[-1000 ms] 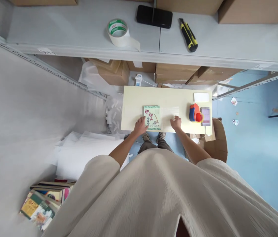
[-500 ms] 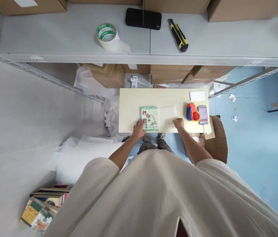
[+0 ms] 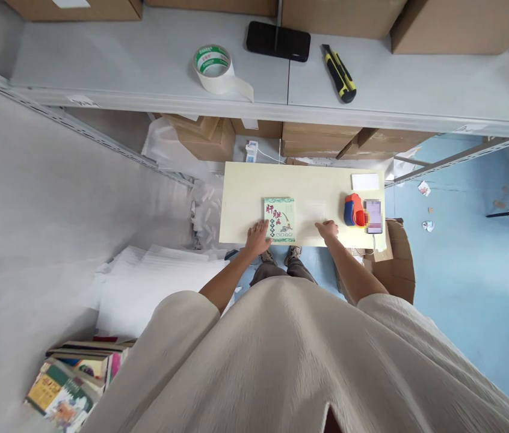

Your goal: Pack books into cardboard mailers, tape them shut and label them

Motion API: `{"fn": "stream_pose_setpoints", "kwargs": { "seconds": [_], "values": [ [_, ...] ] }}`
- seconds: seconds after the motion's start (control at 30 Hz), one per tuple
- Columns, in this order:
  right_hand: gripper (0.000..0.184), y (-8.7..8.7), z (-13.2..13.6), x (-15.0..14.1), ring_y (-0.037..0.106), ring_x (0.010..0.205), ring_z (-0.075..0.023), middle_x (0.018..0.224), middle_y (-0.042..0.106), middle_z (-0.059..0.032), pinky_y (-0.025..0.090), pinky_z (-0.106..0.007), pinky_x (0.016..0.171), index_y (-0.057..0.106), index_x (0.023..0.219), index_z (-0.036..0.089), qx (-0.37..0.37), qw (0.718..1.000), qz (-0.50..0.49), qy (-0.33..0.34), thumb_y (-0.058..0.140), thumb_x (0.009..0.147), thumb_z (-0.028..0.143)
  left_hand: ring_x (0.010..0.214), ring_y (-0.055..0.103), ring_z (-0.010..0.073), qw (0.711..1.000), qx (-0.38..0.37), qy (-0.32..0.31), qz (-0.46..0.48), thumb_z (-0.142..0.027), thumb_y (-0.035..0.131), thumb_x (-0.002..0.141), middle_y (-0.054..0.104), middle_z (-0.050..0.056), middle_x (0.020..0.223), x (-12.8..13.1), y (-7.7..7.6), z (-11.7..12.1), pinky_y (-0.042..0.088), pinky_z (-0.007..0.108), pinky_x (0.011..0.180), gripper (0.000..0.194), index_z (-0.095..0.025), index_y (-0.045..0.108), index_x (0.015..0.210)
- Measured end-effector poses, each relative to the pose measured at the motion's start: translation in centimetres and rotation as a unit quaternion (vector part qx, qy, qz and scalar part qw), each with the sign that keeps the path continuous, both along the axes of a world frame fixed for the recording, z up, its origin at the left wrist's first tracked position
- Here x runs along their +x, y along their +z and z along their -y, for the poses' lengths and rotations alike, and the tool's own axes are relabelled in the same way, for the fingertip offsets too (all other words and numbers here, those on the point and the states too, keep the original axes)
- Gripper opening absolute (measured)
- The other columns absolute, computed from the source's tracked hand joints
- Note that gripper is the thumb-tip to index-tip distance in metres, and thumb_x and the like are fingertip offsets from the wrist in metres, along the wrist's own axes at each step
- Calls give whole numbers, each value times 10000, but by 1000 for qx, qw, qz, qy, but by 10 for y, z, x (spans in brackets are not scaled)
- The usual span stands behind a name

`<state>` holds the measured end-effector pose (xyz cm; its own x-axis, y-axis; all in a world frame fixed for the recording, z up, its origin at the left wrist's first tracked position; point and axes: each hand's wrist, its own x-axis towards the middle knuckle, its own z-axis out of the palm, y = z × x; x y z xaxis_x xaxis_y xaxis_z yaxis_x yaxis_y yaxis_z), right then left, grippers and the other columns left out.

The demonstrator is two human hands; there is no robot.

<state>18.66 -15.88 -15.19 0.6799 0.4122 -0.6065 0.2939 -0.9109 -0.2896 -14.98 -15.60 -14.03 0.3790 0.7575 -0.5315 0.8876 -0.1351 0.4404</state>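
A square-looking book [image 3: 280, 219] with a pale green cover and dark red Chinese characters lies flat on the cream table. My left hand [image 3: 258, 237] rests at its lower left, fingers stretched out and touching the cover's edge. To the book's right, my right hand [image 3: 327, 231] is closed in a pinch close to the tabletop, apart from the book. Whatever the pinched fingers hold cannot be made out; only a faint pale patch shows on the table beside them.
On the cream table [image 3: 240, 198] stand a red-and-blue tape dispenser [image 3: 354, 210], a phone [image 3: 373, 215] with a cable and a white box [image 3: 365, 181]. The shelf [image 3: 146, 66] ahead holds a tape roll [image 3: 215, 69], a black phone [image 3: 278, 41] and a utility knife [image 3: 339, 73].
The pale sheet that lay plainly visible right of the book now shows only as a faint patch. Both hands keep nearly the same places; the whole view has shifted slightly.
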Motion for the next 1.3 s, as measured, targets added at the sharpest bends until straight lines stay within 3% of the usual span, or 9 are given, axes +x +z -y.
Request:
{"fn": "stream_pose_setpoints", "kwargs": {
  "seconds": [0.17, 0.27, 0.4, 0.53, 0.67, 0.87, 1.07, 1.13, 1.3],
  "values": [
    [543, 13, 5, -1, 732, 950, -289, 918, 729, -22, 585, -397, 903, 605, 1246, 264, 91, 995, -22, -23, 784, 734, 292, 1718, 383, 385, 998, 39, 6, 41, -274, 509, 1092, 393, 177, 1866, 2, 3, 0, 380, 580, 1364, 740, -249, 349, 1815],
    [473, 31, 2, -17, 738, 890, -265, 905, 748, -19, 576, -354, 797, 637, 1182, 250, 120, 989, -78, 42, 782, 737, 313, 1662, 473, 377, 997, 24, 9, 71, -220, 459, 1091, 392, 176, 1861, 1, 1, -3, 484, 552, 1293, 722, -245, 368, 1807],
    [467, 49, -12, -67, 729, 822, -253, 950, 792, -48, 556, -347, 702, 680, 1224, 252, 153, 965, -168, 129, 811, 787, 350, 1605, 557, 341, 992, 6, 34, 118, -149, 448, 1062, 398, 180, 1854, -1, -4, -7, 555, 491, 1239, 798, -245, 295, 1839],
    [408, 47, -26, -122, 727, 829, -249, 929, 793, -30, 548, -338, 708, 687, 1202, 271, 135, 950, -190, 209, 810, 815, 313, 1639, 532, 327, 984, -13, 70, 162, -136, 499, 1032, 408, 174, 1858, -4, -9, -8, 549, 466, 1272, 864, -226, 247, 1854],
    [367, 32, -31, -149, 708, 846, -250, 840, 730, 5, 534, -332, 750, 669, 1136, 294, 122, 949, -164, 239, 790, 792, 254, 1612, 573, 318, 980, -17, 104, 171, -125, 489, 1032, 465, 165, 1835, -5, -12, -8, 525, 504, 1313, 879, -222, 223, 1865],
    [469, 15, -26, -156, 688, 861, -229, 843, 694, 20, 551, -342, 828, 682, 1134, 283, 124, 942, -217, 226, 755, 683, 174, 1651, 519, 289, 981, 51, 101, 157, -89, 426, 1053, 508, 153, 1806, -1, -4, -14, 481, 481, 1340, 791, -207, 325, 1829],
    [467, 8, -19, -147, 703, 923, -239, 963, 759, -32, 575, -363, 849, 745, 1098, 247, 159, 907, -352, 167, 706, 633, 240, 1560, 581, 340, 994, 48, -2, 100, -72, 494, 1007, 654, 159, 1667, 10, 9, -21, 484, 523, 1274, 787, -225, 431, 1777],
    [403, 6, -17, -131, 717, 964, -251, 1009, 783, -52, 587, -375, 886, 758, 1060, 245, 169, 917, -328, 150, 690, 665, 284, 1533, 591, 360, 997, 51, -22, 58, -99, 522, 1014, 686, 170, 1621, 13, 11, -19, 462, 539, 1266, 763, -230, 446, 1762],
    [361, 3, -15, -88, 745, 1091, -276, 1075, 818, -87, 592, -380, 971, 796, 1085, 242, 139, 976, -114, 126, 656, 767, 341, 1541, 575, 369, 997, 56, -33, 34, -114, 502, 1032, 642, 198, 1649, 16, 10, -14, 458, 540, 1256, 674, -207, 514, 1700]
  ]
}}
